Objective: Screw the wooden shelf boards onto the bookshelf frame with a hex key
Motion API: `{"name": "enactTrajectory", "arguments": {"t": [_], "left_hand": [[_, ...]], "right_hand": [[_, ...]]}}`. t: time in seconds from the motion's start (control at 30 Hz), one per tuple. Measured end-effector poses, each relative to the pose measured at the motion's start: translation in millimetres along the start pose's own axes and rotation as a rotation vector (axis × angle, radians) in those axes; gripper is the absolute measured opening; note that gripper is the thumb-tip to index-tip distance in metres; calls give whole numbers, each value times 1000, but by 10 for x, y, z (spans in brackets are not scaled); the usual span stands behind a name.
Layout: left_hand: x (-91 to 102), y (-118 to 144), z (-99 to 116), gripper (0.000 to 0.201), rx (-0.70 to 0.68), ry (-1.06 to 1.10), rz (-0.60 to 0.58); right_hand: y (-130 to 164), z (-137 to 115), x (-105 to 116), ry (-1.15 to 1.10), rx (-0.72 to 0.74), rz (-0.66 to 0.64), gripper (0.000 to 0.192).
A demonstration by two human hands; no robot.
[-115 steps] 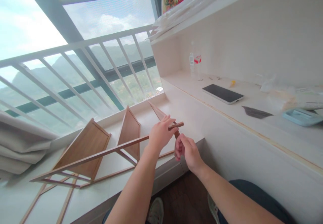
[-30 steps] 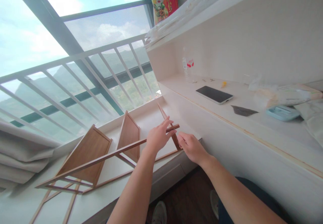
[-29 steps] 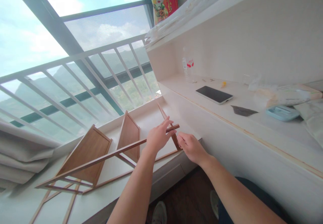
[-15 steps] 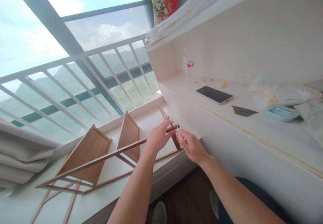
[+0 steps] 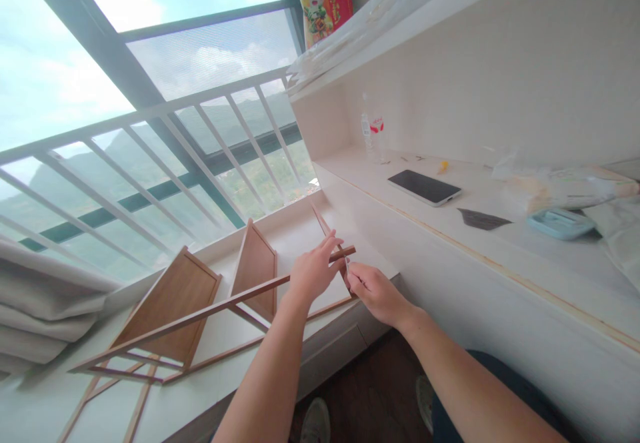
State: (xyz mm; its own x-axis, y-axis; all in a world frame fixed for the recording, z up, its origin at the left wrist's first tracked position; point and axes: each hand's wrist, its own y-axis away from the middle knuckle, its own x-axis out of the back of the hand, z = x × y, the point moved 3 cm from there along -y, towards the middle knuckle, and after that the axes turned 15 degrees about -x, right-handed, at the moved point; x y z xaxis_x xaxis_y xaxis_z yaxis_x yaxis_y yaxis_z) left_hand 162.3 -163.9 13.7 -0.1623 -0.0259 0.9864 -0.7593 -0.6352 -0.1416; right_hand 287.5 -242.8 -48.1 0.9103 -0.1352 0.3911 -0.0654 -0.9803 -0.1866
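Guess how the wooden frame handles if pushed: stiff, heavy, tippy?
Wooden frame: probably stiff, judging by its straight bars; likely fairly light for its size, given the open gaps; might rock if pushed high up, since its panels stand on edge.

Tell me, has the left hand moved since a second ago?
No: judged against the white railing, the left hand has not visibly shifted from its place on the wooden bar.
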Motion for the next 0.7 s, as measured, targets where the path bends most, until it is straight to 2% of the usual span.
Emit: {"name": "enactTrajectory", "arguments": {"t": [0.47,0.7], "left_hand": [[-16,43,49,37,9,-88,8],[-33,75,87,40,37,-124,23]], "right_hand": [[4,50,11,-137,-55,-47,32],[-4,87,37,-137,-56,56,32]]}}
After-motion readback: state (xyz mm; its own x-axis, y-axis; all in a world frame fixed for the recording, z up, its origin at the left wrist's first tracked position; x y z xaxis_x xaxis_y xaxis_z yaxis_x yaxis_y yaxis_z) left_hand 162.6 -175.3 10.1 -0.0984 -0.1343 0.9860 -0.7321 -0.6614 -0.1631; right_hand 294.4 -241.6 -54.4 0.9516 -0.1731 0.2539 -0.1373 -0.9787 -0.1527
